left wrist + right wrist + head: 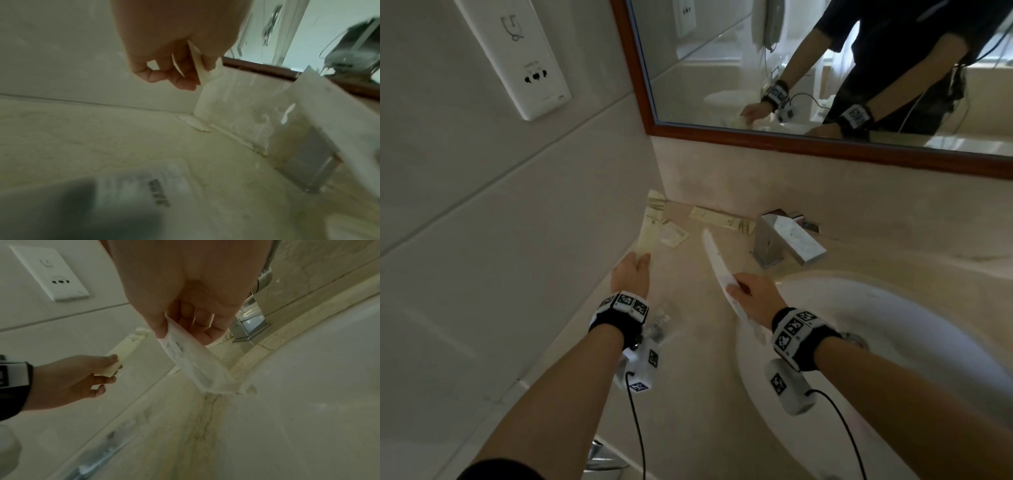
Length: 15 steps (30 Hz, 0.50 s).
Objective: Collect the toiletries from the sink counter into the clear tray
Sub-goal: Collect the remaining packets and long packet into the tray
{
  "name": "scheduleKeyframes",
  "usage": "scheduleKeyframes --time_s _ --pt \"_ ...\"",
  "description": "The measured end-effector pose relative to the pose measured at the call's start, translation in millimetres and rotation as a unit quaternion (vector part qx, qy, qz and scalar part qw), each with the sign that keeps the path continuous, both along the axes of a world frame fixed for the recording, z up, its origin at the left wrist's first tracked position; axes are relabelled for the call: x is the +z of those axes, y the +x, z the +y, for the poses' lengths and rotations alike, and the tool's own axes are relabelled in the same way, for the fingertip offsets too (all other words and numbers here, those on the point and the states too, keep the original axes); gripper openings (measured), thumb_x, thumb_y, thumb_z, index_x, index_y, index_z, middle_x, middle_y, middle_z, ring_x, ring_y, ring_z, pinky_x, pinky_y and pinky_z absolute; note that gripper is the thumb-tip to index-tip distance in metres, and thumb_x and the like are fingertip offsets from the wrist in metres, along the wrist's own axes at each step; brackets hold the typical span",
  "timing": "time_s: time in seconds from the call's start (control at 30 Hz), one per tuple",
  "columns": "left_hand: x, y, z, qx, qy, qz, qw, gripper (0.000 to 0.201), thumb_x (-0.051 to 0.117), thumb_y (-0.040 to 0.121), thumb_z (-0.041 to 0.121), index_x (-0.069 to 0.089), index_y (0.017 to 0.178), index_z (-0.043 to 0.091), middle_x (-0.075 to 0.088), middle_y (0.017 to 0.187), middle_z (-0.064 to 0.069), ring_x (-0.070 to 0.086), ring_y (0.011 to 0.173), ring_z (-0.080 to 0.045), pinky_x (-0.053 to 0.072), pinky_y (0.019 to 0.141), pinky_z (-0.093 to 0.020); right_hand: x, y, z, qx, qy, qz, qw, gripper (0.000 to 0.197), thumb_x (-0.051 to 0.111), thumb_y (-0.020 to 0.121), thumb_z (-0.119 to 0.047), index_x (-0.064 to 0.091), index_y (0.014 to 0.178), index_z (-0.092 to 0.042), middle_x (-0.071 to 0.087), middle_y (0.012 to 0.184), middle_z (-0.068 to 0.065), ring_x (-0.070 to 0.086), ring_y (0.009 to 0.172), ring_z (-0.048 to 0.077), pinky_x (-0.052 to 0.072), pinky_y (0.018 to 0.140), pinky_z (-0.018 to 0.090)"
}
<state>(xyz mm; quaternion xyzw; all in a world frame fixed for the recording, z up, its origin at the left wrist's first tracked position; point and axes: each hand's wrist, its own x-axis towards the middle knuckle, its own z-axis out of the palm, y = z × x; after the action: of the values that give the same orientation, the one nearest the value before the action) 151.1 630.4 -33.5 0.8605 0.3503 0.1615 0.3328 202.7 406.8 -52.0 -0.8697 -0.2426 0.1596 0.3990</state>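
My left hand (635,265) pinches the lower end of a long cream packet (648,233) held above the counter's back left corner; the same packet (125,353) shows in the right wrist view. My right hand (738,287) grips a long white packet (714,263) by its middle, over the counter beside the basin. On the counter lie a small square sachet (674,236), a cream packet (722,221) along the backsplash and another (655,200) in the corner. A clear tray (659,322) sits partly hidden under my left wrist.
A chrome tap (787,243) stands behind the white basin (893,342) on the right. A tiled wall with a socket plate (517,58) bounds the left. A wood-framed mirror (791,144) hangs above the backsplash. The marble counter (688,377) is narrow between wall and basin.
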Motion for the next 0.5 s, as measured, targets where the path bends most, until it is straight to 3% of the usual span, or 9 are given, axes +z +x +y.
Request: scheduleKeyframes --time_s 0.07,0.2,0.27,0.4,0.5 --pt "8.6 -5.4 -14.8 0.000 -0.018 -0.073 0.997 0.025 0.052 0.097 0.020 0.055 0.079 0.003 0.057 0.076 -0.017 0.053 0.072 -0.022 0.040 0.063 -0.030 9.0 -7.9 -5.7 0.001 0.016 0.002 1.000 0.031 0.050 0.095 -0.019 0.041 0.066 -0.013 0.042 0.065 0.006 0.041 0.062 0.018 0.034 0.063 0.030" --pt "31.8 -20.4 -64.2 0.026 -0.036 -0.155 0.987 0.022 0.053 0.096 0.016 0.054 0.078 0.005 0.057 0.072 -0.011 0.051 0.058 -0.018 0.034 0.047 -0.021 30.1 -29.9 -36.5 -0.007 0.033 -0.007 0.999 0.038 0.050 0.094 -0.020 0.035 0.061 -0.017 0.041 0.063 0.007 0.041 0.063 0.018 0.033 0.060 0.029" --pt "41.0 -29.8 -95.4 0.036 -0.034 -0.180 0.982 0.021 0.053 0.097 0.016 0.053 0.078 0.005 0.056 0.073 -0.011 0.047 0.054 -0.018 0.031 0.046 -0.022 40.0 -42.2 -61.9 -0.028 0.039 -0.011 0.999 0.038 0.051 0.094 -0.021 0.035 0.061 -0.017 0.043 0.065 0.009 0.041 0.063 0.017 0.032 0.061 0.028" --pt "58.3 -48.5 -168.3 0.015 -0.025 -0.211 0.977 0.024 0.054 0.096 0.015 0.054 0.076 0.002 0.055 0.072 -0.014 0.048 0.066 -0.019 0.027 0.054 -0.025 58.3 -65.0 -128.3 -0.094 0.047 -0.025 0.994 0.029 0.053 0.094 -0.025 0.050 0.069 -0.011 0.047 0.063 0.001 0.044 0.064 0.018 0.033 0.056 0.023" --pt "61.7 -59.8 -234.3 -0.027 -0.039 -0.224 0.973 0.025 0.055 0.096 0.012 0.054 0.074 -0.002 0.050 0.069 -0.014 0.044 0.066 -0.019 0.021 0.054 -0.023 69.5 -75.3 -186.1 -0.146 0.052 -0.038 0.987 0.033 0.054 0.094 -0.026 0.050 0.063 -0.016 0.046 0.058 -0.004 0.044 0.056 0.014 0.035 0.054 0.022"
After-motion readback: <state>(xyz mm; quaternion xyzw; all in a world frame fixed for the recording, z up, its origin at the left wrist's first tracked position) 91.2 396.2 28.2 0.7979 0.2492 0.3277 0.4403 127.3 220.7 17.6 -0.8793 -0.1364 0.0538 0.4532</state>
